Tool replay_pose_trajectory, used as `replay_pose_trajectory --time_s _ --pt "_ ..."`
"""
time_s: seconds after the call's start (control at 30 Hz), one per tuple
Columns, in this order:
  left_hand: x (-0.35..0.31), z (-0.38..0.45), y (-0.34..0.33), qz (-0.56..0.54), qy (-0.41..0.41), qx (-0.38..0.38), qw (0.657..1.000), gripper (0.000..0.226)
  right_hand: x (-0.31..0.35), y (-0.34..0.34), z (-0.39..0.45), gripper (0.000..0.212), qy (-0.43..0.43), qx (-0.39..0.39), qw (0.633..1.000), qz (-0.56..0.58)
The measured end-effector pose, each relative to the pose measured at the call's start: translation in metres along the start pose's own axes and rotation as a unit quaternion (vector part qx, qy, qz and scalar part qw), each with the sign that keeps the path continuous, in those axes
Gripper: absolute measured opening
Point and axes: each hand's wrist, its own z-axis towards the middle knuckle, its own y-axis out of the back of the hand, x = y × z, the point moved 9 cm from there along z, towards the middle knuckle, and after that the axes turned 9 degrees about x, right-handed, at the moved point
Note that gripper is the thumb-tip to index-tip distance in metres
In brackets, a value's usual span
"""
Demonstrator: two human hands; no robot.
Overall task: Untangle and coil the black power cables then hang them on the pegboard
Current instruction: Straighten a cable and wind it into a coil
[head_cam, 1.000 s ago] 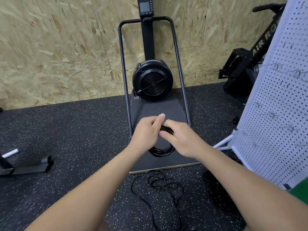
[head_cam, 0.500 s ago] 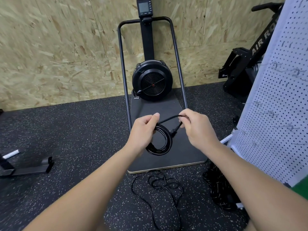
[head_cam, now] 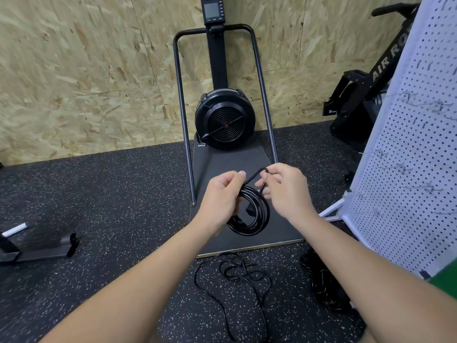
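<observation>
Fingers of the left hand curl round a coiled black cable, held over the ski machine's platform. Right hand pinches its loose end. Another tangled cable lies on the floor, pegboard at right.

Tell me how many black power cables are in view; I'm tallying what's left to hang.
2: one coiled power cable held between the left hand and right hand, and one tangled power cable loose on the floor. Others may be hidden.
</observation>
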Motion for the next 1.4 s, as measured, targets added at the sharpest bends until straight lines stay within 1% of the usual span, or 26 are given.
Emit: replay_pose_trajectory --time_s 0.07,0.13,0.17,0.23,0.33,0.4,0.43,0.47,0.5,0.53,0.63,0.7,0.8,0.87,1.0,1.07,1.1,1.2,1.23,1.33,1.4 --pt "-0.001 0.001 0.005 -0.001 -0.017 -0.019 1.000 0.048 -0.011 -0.012 0.000 0.020 -0.054 0.040 0.995 0.071" --pt "-0.006 0.001 0.011 0.023 -0.047 -0.043 0.998 0.051 -0.016 -0.027 -0.004 0.023 -0.089 0.108 0.984 0.107" --pt "-0.012 0.000 0.013 0.043 -0.064 -0.054 0.996 0.052 -0.016 -0.034 -0.006 0.025 -0.095 0.147 0.979 0.106" --pt "-0.020 0.000 0.019 0.070 -0.093 -0.076 0.990 0.055 -0.012 -0.040 -0.009 0.029 -0.082 0.202 0.970 0.107" --pt "-0.027 -0.001 0.029 0.097 -0.125 -0.115 0.981 0.060 -0.003 -0.044 -0.012 0.036 -0.072 0.244 0.947 0.196" --pt "-0.027 -0.002 0.032 0.103 -0.131 -0.137 0.976 0.061 0.001 -0.053 -0.017 0.037 -0.082 0.272 0.935 0.212" --pt "-0.026 -0.002 0.033 0.105 -0.130 -0.145 0.975 0.060 0.000 -0.057 -0.018 0.033 -0.080 0.273 0.942 0.180" --pt "-0.024 -0.002 0.032 0.104 -0.126 -0.150 0.975 0.060 0.000 -0.059 -0.019 0.035 -0.071 0.264 0.953 0.129" --pt "-0.022 -0.001 0.031 0.101 -0.121 -0.150 0.976 0.059 0.000 -0.059 -0.020 0.045 -0.058 0.254 0.963 0.069" --pt "-0.021 0.000 0.030 0.096 -0.118 -0.148 0.977 0.059 -0.002 -0.058 -0.019 0.049 -0.057 0.245 0.967 0.028" --pt "-0.020 0.001 0.028 0.097 -0.121 -0.137 0.978 0.056 -0.007 -0.057 -0.018 0.030 -0.066 0.256 0.964 0.026" --pt "-0.021 0.000 0.027 0.099 -0.124 -0.134 0.978 0.055 -0.009 -0.054 -0.016 0.030 -0.073 0.249 0.966 0.009" --pt "-0.020 0.001 0.028 0.104 -0.126 -0.144 0.976 0.054 -0.015 -0.057 -0.019 0.034 -0.091 0.249 0.962 0.062" --pt "-0.017 0.002 0.032 0.104 -0.122 -0.156 0.975 0.055 -0.016 -0.060 -0.022 0.040 -0.094 0.260 0.959 0.060" --pt "-0.010 0.005 0.041 0.102 -0.110 -0.179 0.972 0.059 -0.019 -0.064 -0.025 0.074 -0.118 0.271 0.955 -0.013" --pt "-0.009 0.006 0.050 0.093 -0.105 -0.205 0.969 0.062 -0.012 -0.062 -0.027 0.079 -0.121 0.269 0.953 -0.063" --pt "-0.008 0.008 0.057 0.087 -0.100 -0.221 0.966 0.063 -0.006 -0.059 -0.029 0.076 -0.118 0.268 0.953 -0.082" --pt "-0.002 0.014 0.078 0.059 -0.088 -0.254 0.962 0.066 0.014 -0.056 -0.029 0.051 -0.072 0.295 0.948 -0.092" --pt "0.000 0.015 0.083 0.055 -0.083 -0.262 0.960 0.066 0.019 -0.056 -0.029 0.047 -0.058 0.303 0.947 -0.092" --pt "0.009 0.017 0.091 0.058 -0.063 -0.276 0.957 0.066 0.020 -0.059 -0.028 0.045 -0.056 0.297 0.949 -0.092" --pt "0.015 0.017 0.092 0.056 -0.046 -0.283 0.956 0.064 0.017 -0.067 -0.031 0.047 -0.059 0.297 0.944 -0.133"
